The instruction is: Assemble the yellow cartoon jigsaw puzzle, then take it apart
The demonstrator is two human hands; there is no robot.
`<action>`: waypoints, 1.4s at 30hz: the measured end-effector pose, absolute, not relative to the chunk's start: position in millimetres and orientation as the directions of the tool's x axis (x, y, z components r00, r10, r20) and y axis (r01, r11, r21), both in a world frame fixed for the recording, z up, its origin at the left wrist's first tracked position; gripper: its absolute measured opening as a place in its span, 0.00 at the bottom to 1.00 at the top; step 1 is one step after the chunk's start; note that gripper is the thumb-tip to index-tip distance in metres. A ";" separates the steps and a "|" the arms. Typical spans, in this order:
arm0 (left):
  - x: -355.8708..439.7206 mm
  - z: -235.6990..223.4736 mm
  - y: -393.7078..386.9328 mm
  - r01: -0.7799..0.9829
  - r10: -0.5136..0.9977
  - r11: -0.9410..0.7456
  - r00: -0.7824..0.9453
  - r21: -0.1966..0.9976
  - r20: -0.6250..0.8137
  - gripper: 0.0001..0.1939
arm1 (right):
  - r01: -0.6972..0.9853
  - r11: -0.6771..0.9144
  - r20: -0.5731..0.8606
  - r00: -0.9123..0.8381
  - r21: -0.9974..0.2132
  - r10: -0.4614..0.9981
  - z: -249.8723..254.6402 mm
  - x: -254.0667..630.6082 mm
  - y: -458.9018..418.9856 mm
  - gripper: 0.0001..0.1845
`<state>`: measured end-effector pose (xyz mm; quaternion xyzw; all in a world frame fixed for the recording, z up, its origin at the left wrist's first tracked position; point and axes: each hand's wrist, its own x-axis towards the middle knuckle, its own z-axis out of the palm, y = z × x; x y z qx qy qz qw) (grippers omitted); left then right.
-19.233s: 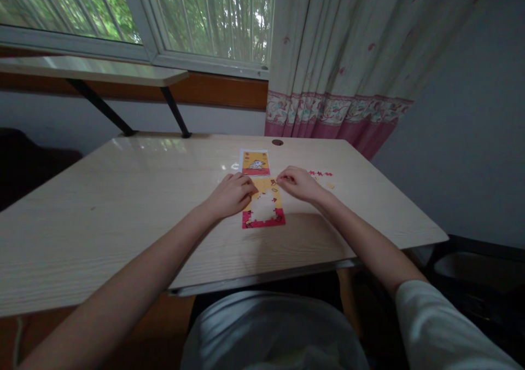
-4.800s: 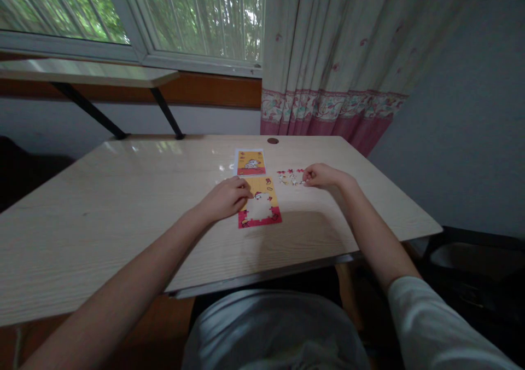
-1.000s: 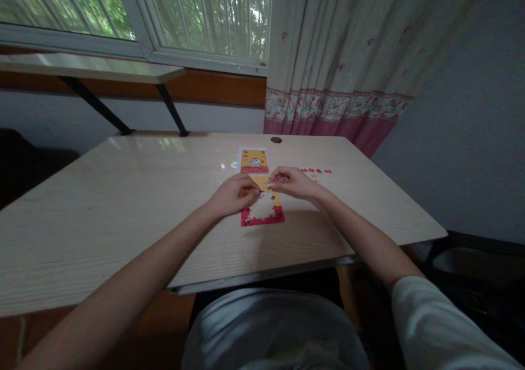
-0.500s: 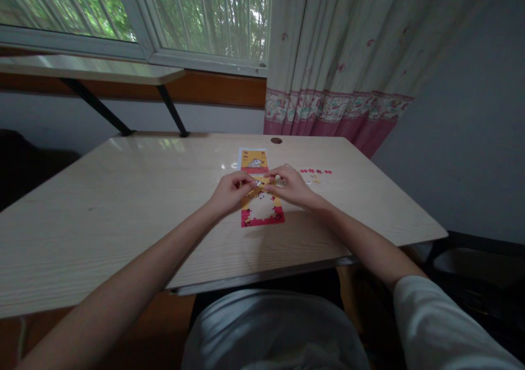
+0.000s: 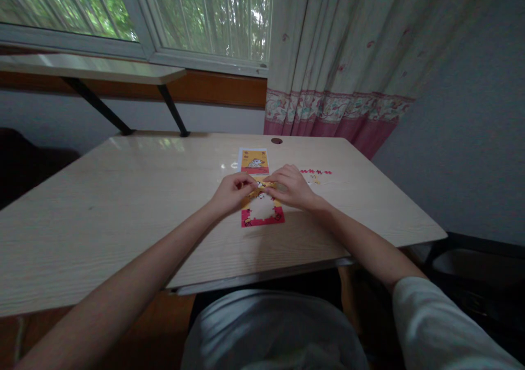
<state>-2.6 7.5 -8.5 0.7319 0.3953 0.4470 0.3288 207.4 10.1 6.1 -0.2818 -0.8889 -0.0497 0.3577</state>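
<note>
From afar, I pinch a small white puzzle piece [image 5: 261,184] between left grip [image 5: 234,190] and right grip [image 5: 290,186], over the incomplete jigsaw [image 5: 263,223].

Jigsaw [image 5: 262,223] is hemmed in by left hand [image 5: 232,192] and right hand [image 5: 292,189]; far side is taken by flat card [image 5: 255,162], right by loose pieces [image 5: 319,172]. Entry can be made near side, between forearms [image 5: 164,258].

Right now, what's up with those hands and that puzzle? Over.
Left hand, right hand: both at a small piece, grip unclear. Puzzle: gap in middle, top partly hidden by hands. Loose red pieces off right.
</note>
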 end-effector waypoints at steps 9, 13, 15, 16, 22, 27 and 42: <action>-2.8 -0.8 3.9 0.371 0.849 -0.520 0.326 0.769 0.416 0.08 | 0.552 0.828 0.698 -0.555 -0.098 0.453 3.0 212.3 14.5 0.12; -7.7 0.3 5.4 0.464 0.835 -0.549 0.334 0.695 0.437 0.08 | 0.578 0.802 0.663 -0.542 -0.152 0.516 0.6 219.2 19.3 0.11; -10.4 0.3 6.4 0.498 0.824 -0.566 0.354 0.657 0.442 0.08 | 0.586 0.790 0.630 -0.548 -0.180 0.550 -1.3 222.2 21.9 0.11; -11.6 0.3 6.8 0.507 0.814 -0.580 0.369 0.638 0.448 0.08 | 0.586 0.786 0.609 -0.556 -0.195 0.566 -1.9 223.2 22.9 0.11; -16.0 -1.3 8.2 0.536 0.737 -0.676 0.503 0.506 0.452 0.08 | 0.562 0.787 0.414 -0.672 -0.255 0.614 -1.1 223.2 23.7 0.11; -16.4 -3.6 7.3 0.567 0.667 -0.745 0.635 0.351 0.390 0.10 | 0.566 0.789 0.313 -0.725 -0.238 0.614 -2.0 223.1 24.4 0.10; -11.0 -7.4 6.2 0.588 0.606 -0.794 0.740 0.154 0.293 0.14 | 0.586 0.764 0.278 -0.712 -0.271 0.644 -2.6 220.7 26.4 0.11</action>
